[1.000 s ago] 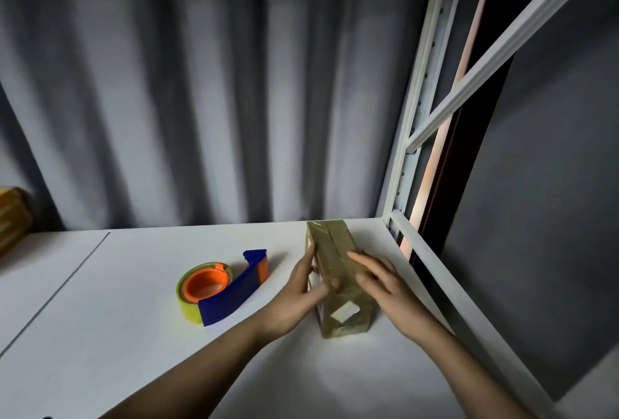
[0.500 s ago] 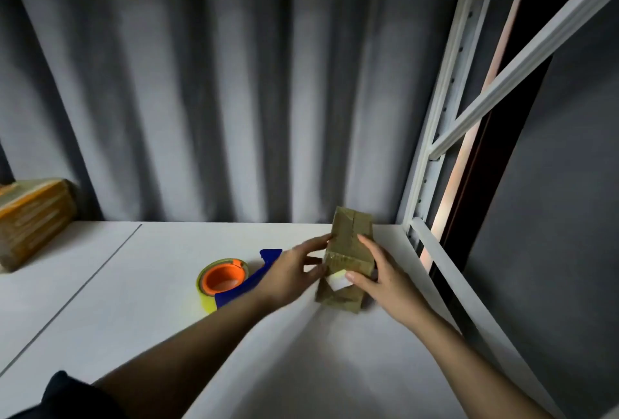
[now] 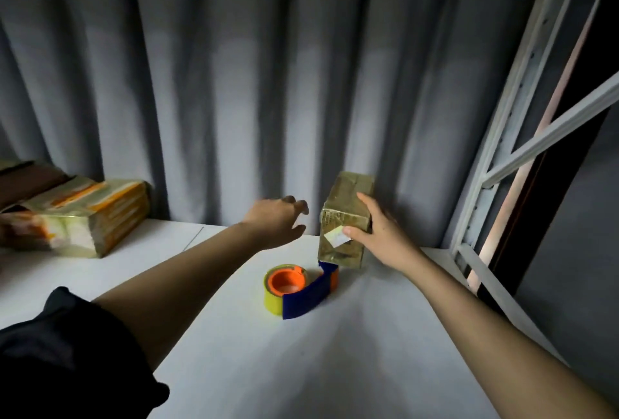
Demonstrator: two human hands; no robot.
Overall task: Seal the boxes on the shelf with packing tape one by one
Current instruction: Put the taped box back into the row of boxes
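Note:
A small brown taped box (image 3: 345,211) with a white label is lifted above the white shelf (image 3: 234,351), tilted on end. My right hand (image 3: 378,234) grips it from the right side, thumb on the labelled face. My left hand (image 3: 278,222) hovers just left of the box, fingers loosely spread and holding nothing. A tape dispenser (image 3: 298,288) with a yellow roll, orange core and blue handle lies on the shelf below the box.
Taped cardboard boxes (image 3: 83,214) lie at the far left of the shelf. A grey curtain (image 3: 234,83) hangs behind. White shelf uprights and a crossbar (image 3: 502,150) stand at the right edge.
The box has been raised off the shelf and carried back. My left hand has let go of it and now hovers beside it. The view has swung left, showing the far boxes.

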